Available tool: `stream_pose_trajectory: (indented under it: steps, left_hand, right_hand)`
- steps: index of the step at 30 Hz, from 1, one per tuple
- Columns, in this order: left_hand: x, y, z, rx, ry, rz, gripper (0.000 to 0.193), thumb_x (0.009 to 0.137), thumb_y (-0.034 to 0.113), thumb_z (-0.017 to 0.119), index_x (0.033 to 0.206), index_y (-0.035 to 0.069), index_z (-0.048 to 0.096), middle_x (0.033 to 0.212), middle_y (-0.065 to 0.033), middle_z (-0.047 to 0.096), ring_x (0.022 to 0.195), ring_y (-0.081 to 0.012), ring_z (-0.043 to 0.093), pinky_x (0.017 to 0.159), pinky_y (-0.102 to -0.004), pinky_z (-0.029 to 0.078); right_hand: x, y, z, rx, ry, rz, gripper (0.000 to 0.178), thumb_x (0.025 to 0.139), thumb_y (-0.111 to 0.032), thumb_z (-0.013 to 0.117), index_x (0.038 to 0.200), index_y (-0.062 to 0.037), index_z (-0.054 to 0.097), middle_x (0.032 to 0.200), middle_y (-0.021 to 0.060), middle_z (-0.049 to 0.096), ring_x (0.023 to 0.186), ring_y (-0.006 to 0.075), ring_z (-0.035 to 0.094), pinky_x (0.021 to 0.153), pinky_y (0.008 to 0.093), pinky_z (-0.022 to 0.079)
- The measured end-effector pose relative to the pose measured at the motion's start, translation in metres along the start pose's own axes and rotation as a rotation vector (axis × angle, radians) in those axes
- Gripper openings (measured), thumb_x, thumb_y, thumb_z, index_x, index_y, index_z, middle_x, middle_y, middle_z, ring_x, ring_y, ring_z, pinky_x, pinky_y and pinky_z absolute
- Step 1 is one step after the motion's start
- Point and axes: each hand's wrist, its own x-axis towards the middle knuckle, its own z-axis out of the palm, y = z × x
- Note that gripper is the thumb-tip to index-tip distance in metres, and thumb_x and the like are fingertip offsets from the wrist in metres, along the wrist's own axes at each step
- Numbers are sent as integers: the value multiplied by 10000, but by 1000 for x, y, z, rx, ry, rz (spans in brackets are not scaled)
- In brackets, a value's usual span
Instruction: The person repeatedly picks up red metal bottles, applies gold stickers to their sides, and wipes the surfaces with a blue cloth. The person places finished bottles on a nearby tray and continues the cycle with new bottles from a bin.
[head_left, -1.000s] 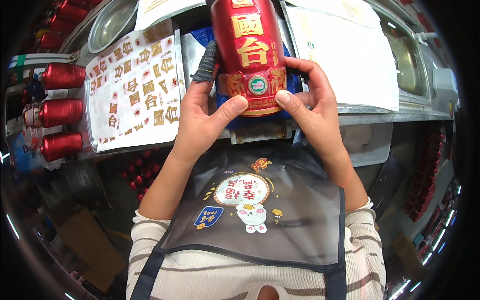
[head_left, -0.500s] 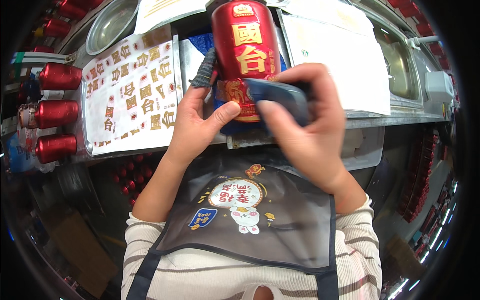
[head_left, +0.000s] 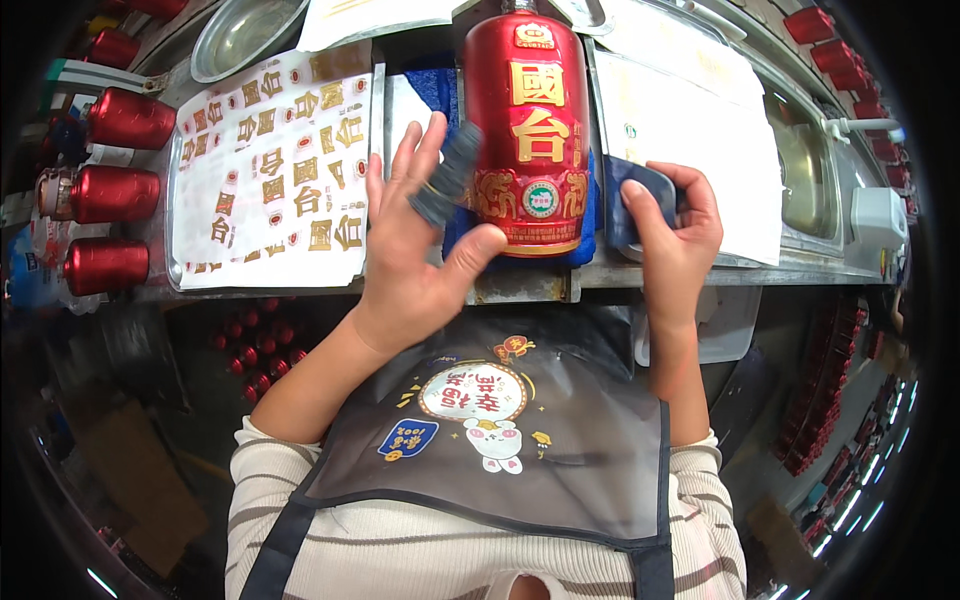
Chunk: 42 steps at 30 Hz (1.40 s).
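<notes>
A glossy red bottle (head_left: 525, 85) with raised gold characters and a round green-and-white emblem lies on a blue cloth (head_left: 588, 225), its neck pointing away from me. To its right, my right hand (head_left: 678, 232) grips a dark blue flat scraper (head_left: 622, 205), which is off the bottle and over the cloth's right side. At the bottle's lower left is my left hand (head_left: 412, 275), fingers spread and holding nothing. A dark grey knitted finger sleeve (head_left: 448, 178) covers one of its fingers, slightly blurred. The left thumb tip is close to the bottle's base; contact is unclear.
Left of the bottle lies a sheet of gold character decals (head_left: 262, 190); a white sheet (head_left: 705, 150) lies to the right. Three red bottles (head_left: 130, 118) stand beyond the left edge. A metal bowl (head_left: 228, 48) is far left, a sink (head_left: 805, 165) far right.
My right hand has drawn the scraper off the bottle's lower front to the right. My left hand has loosened from the bottle's side and spread its fingers. The round emblem now shows fully.
</notes>
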Motion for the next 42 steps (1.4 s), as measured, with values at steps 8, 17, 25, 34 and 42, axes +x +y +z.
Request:
stream_pose_trajectory:
  steps: [8,17,25,34,42]
  left_hand:
    - [9,26,5,533,-47,260,359,877,442,668,1067,151,759,1576,-193,335,1454,-480,223,1091,-708,33]
    - [-35,8,15,498,43,157,306,841,346,715,1020,102,758,1561,-299,284,1441,-524,219,1075,-736,49]
    - [-48,3,10,400,39,104,309,830,245,741,746,-48,690,1543,-308,311,1438,-500,265,1102,-702,72]
    - [-2,-11,-10,196,-75,169,825,741,340,821,1398,3,453,1487,-261,393,1410,-427,354,1139,-642,125]
    - [16,-12,6,-150,12,42,937,614,317,891,1391,22,459,1315,-171,580,1288,-348,510,1168,-568,163]
  right_hand:
    - [-6,0,-3,54,-36,-28,233,873,4,708,1079,3,598,965,7,617,834,50,566,728,201,477]
    - [-33,-11,10,-353,-93,-734,411,643,128,756,1004,-69,741,888,78,646,771,222,601,724,305,516]
    - [-34,-32,23,-598,-250,-1064,431,555,30,777,964,-105,761,874,38,637,828,267,582,706,359,501]
    - [-6,-10,2,-211,28,-182,179,857,-50,731,999,4,637,901,15,639,803,76,583,719,218,489]
    - [-39,-26,-3,322,-489,259,646,824,-24,645,1430,57,437,1307,108,565,1143,147,566,1002,280,439]
